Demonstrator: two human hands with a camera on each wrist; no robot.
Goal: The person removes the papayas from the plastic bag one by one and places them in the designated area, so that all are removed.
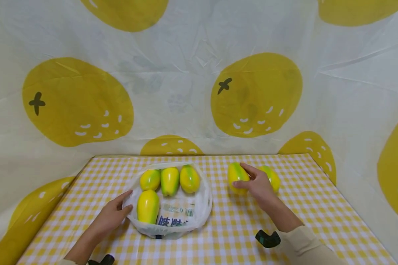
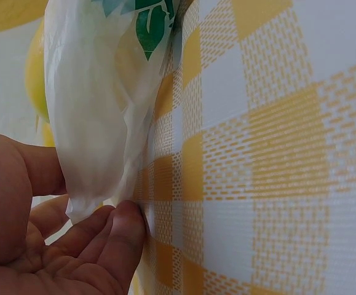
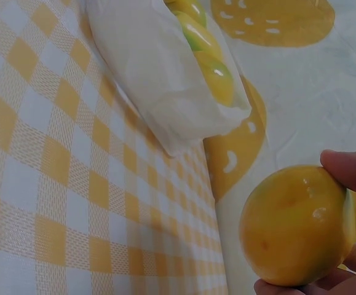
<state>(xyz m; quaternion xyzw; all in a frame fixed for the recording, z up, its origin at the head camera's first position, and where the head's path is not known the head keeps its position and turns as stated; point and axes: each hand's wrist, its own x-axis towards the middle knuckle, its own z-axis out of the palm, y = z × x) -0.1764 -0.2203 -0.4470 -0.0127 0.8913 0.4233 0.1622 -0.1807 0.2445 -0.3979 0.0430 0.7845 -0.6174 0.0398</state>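
Note:
In the head view, my right hand (image 1: 260,186) grips a glossy yellow-green papaya (image 1: 237,175) between thumb and fingers, right of the bag. The right wrist view shows the rounded end of this papaya (image 3: 297,227). Behind that hand, a second papaya (image 1: 272,178) is partly hidden. A white plastic bag (image 1: 202,217) lies with its mouth spread wide, and several papayas (image 1: 148,207) sit inside it. My left hand (image 1: 114,211) is at the bag's left side. Seen from the left wrist, its fingers (image 2: 125,236) pinch the bag's edge (image 2: 91,160).
A yellow-and-white checked cloth (image 1: 219,243) covers the table. Behind the table hangs a pale curtain (image 1: 182,95) printed with large yellow fruit. Dark wrist devices (image 1: 268,238) show near both forearms.

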